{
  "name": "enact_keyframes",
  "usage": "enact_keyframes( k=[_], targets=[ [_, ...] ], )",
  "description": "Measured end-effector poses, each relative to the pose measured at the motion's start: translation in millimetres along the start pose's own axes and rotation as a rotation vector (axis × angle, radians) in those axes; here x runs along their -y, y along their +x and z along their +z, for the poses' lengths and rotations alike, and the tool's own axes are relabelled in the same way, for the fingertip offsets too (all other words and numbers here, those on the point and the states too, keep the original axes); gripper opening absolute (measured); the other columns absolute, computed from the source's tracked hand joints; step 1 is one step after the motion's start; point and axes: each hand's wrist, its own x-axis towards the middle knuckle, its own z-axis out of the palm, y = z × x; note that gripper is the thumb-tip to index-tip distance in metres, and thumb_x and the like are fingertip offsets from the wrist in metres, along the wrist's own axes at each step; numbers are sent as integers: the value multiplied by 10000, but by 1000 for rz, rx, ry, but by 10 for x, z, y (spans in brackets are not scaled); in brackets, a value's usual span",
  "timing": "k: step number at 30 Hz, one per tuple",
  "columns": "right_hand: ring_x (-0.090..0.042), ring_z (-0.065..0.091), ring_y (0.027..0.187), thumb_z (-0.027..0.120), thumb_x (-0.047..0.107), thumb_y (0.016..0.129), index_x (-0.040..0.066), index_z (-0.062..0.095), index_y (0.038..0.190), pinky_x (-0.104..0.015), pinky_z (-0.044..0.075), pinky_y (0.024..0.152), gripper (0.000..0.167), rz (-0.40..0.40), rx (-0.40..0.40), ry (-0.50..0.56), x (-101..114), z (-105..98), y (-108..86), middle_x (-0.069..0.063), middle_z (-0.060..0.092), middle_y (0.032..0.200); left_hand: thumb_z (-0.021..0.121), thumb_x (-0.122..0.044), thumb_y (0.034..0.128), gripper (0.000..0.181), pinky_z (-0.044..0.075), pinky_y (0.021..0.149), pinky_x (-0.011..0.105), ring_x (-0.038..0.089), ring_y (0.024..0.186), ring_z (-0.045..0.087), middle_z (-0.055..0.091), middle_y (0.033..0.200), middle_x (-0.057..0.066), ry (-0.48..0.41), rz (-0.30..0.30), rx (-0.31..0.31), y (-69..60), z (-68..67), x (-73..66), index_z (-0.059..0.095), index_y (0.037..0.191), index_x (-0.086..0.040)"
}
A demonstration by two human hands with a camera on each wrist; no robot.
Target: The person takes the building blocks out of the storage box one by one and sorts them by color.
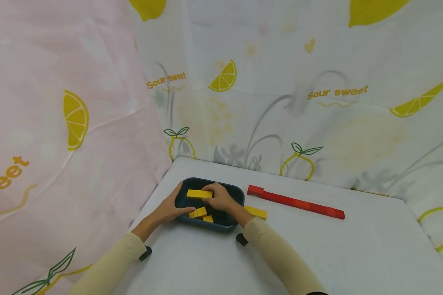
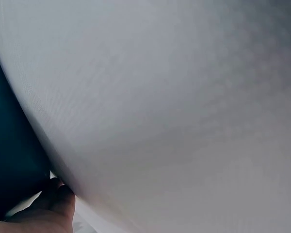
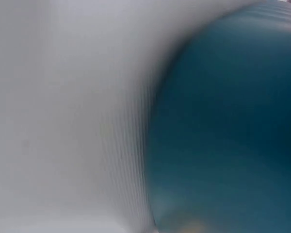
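Observation:
A dark blue tray [image 1: 214, 226] stands on the white table in the head view, with several small yellow blocks [image 1: 201, 212] lying in its front left part. My left hand [image 1: 170, 208] grips the tray's left end, fingers along the outside and thumb over the front rim. Between the fingers and thumb of my right hand [image 1: 223, 199] is a long yellow block [image 1: 195, 194], pinched at its right end above the tray. The left wrist view shows the left fingers [image 2: 48, 206] against the tray wall [image 2: 9, 131]. Mostly tray wall [image 3: 223, 121] fills the right wrist view.
Just right of the tray lies another yellow block [image 1: 257, 212], partly hidden by the right wrist. Farther right, a long row of red blocks [image 1: 295, 203] runs obliquely across the white table [image 1: 354, 254]. Lemon-printed cloth [image 1: 243, 110] hangs behind and at the left.

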Motion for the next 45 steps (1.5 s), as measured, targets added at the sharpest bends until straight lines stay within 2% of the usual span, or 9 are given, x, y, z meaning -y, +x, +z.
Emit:
enact_keyframes(
  k=[8, 14, 21, 26, 31, 34, 40, 45],
  targets=[
    [-213, 567, 1077, 695, 173, 926, 98, 661, 1251, -402, 488, 1027, 335, -18, -49, 30, -25, -189, -155, -91, 604, 1229, 750, -570, 794, 1165, 230, 1160, 657, 422, 1482, 232, 97, 1668, 146, 1, -23, -4, -9, 22, 6, -11, 1605, -225],
    [-221, 565, 1082, 703, 164, 922, 100, 659, 1241, -419, 493, 1022, 329, -50, -95, 44, -57, -365, -279, -97, 595, 1228, 761, -559, 789, 1172, 218, 1161, 663, 430, 1493, 195, 79, 1670, 146, -6, -37, -7, -9, 27, -6, -14, 1605, -231],
    [-226, 499, 1119, 726, 180, 904, 162, 682, 1229, -434, 490, 992, 328, 11, -131, 77, -164, -576, -536, -48, 614, 1217, 766, -593, 762, 1198, 224, 1152, 674, 437, 1496, 185, 81, 1669, 146, 1, -43, -7, -16, 69, 0, -5, 1606, -235],
    [-233, 486, 1075, 740, 157, 887, 154, 698, 1206, -422, 502, 913, 322, 35, -168, 60, -345, -773, -753, -59, 635, 1180, 765, -616, 749, 1204, 228, 1153, 672, 430, 1497, 189, 88, 1670, 136, -6, -25, -12, -24, 79, 18, 5, 1606, -243],
    [-205, 511, 951, 734, 148, 889, 145, 696, 1203, -270, 487, 812, 316, 97, -174, 74, -578, -958, -977, -61, 620, 1129, 756, -619, 758, 1205, 232, 1148, 675, 442, 1493, 187, 80, 1669, 150, 3, -18, -20, -25, 49, 27, -6, 1606, -231],
    [-211, 506, 910, 728, 140, 894, 116, 681, 1217, -220, 473, 759, 328, 145, -175, 95, -689, -1049, -1129, -85, 604, 1104, 749, -625, 763, 1209, 236, 1140, 683, 456, 1488, 187, 74, 1665, 168, 10, -18, -20, -26, 29, 21, -16, 1605, -216],
    [-209, 488, 875, 725, 126, 893, 99, 668, 1223, -201, 447, 692, 336, 192, -187, 49, -928, -1185, -1433, -88, 587, 1045, 760, -587, 775, 1190, 234, 1144, 678, 444, 1494, 182, 68, 1669, 153, -8, -17, -17, -12, 26, 6, -12, 1605, -224],
    [-208, 486, 894, 716, 97, 892, 91, 667, 1221, -195, 452, 700, 333, 227, -194, 13, -1130, -1248, -1647, -94, 605, 1072, 750, -610, 772, 1195, 237, 1141, 681, 446, 1492, 183, 71, 1669, 156, -1, -14, -16, 0, 21, -9, -13, 1605, -221]
  ],
)
